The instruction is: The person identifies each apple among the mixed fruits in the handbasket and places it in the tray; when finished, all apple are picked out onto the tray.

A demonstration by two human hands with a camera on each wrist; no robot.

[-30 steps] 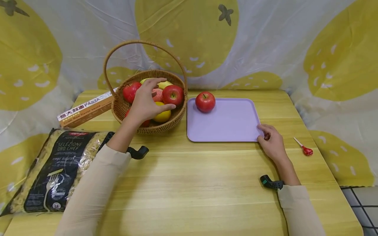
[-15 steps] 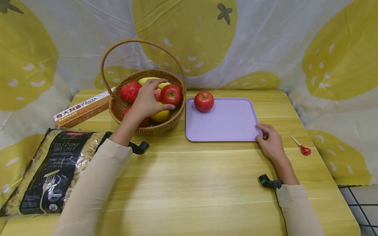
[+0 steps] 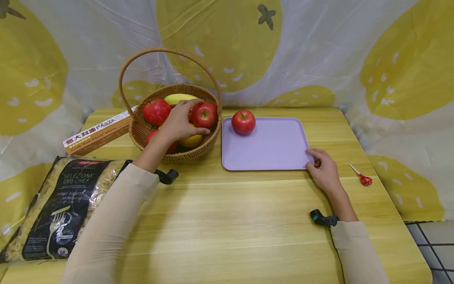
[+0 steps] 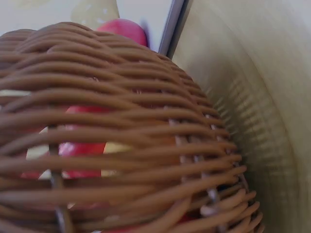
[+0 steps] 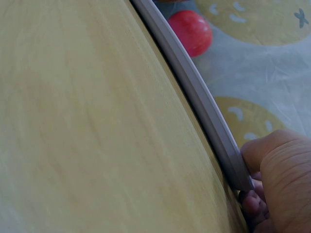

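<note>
My left hand [image 3: 181, 121] is inside the wicker basket [image 3: 189, 156], its thumb and fingers curved around the left side of a red apple [image 3: 205, 115]. Around that apple lie a red fruit [image 3: 157, 112], a banana [image 3: 179, 98], a yellow fruit [image 3: 191, 141] and another red fruit, partly covered by the hand and arm. My right hand [image 3: 323, 169] pinches the right edge of a lilac tray [image 3: 273, 148]. Another red apple [image 3: 243, 122] sits at the tray's back left. In the left wrist view the basket's woven wall [image 4: 116, 126] hides the left hand.
A pasta box [image 3: 97, 133] lies partly behind the basket at left. In front of it is a large bag of penne [image 3: 60, 209]. A red lollipop [image 3: 365, 180] lies right of my right hand. The patterned cloth [image 3: 305, 51] hangs behind the table.
My left hand has moved slightly right and its fingers have drawn in around the apple in the basket. The right hand keeps its hold on the tray; the view has shifted slightly.
</note>
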